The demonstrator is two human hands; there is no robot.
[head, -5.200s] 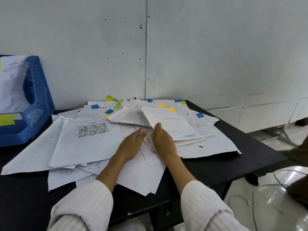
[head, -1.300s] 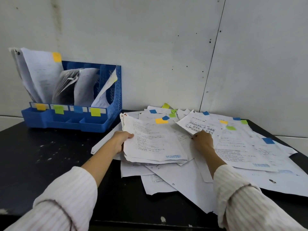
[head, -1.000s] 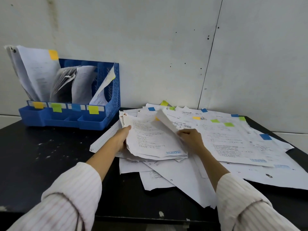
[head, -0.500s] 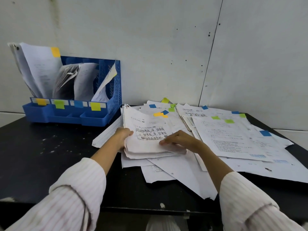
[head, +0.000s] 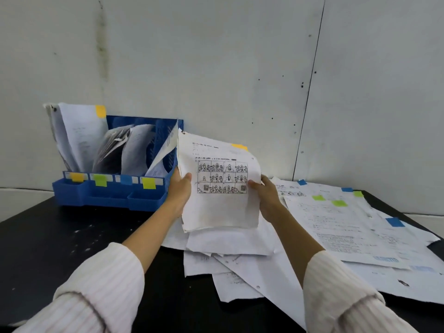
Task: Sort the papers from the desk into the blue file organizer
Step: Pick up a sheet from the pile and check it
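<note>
Spanning the background beyond both hands: pale panelled wall. Black desk beneath them. Loose papers, colour-tabbed, spread right of the right hand. Blue file organizer, slots colour-labelled, left of the left hand. Yellow-tabbed stack, held upright, probably for filing: left hand and right hand grip opposite edges.

Both arms reach forward in striped sleeves, forearms bare. The left hand grips the left edge of a raised stack of papers, thumb across the front. The right hand clasps the right edge, thumb on the top sheet.
</note>
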